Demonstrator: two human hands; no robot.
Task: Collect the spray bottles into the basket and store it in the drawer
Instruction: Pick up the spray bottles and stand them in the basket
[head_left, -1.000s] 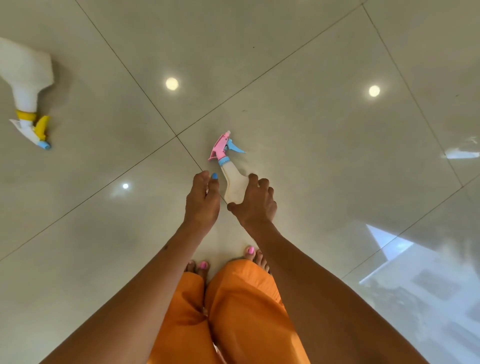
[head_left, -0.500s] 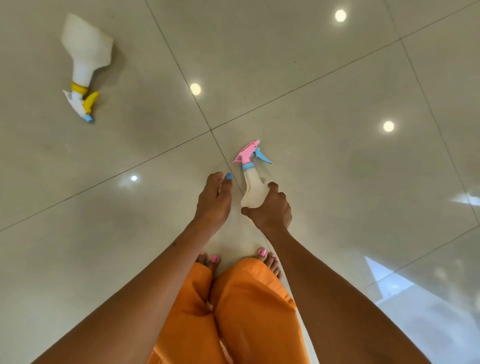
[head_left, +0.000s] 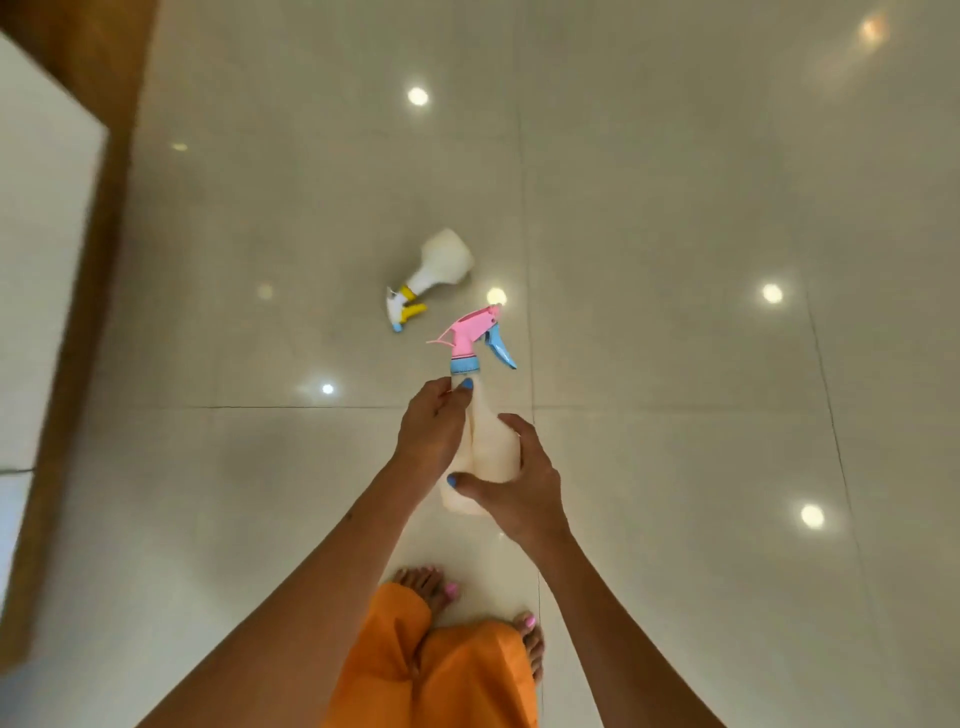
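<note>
Presently both hands grip the pink bottle (head_left: 485, 441) above the floor (head_left: 675, 364): left hand (head_left: 431, 434) closed on its neck, right hand (head_left: 519, 486) around its body, hiding its base. Yellow bottle (head_left: 434, 273) lies just beyond, blurred; no basket or drawer can be made out.

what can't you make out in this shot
Head view only:
- Basket and drawer: neither shows in frame.
- Pink-topped spray bottle: its lower body is covered by the left hand and right hand.
- Yellow-topped spray bottle: blurred, any label unreadable.
- Wooden furniture: cut by the left edge, motion-blurred.
</note>
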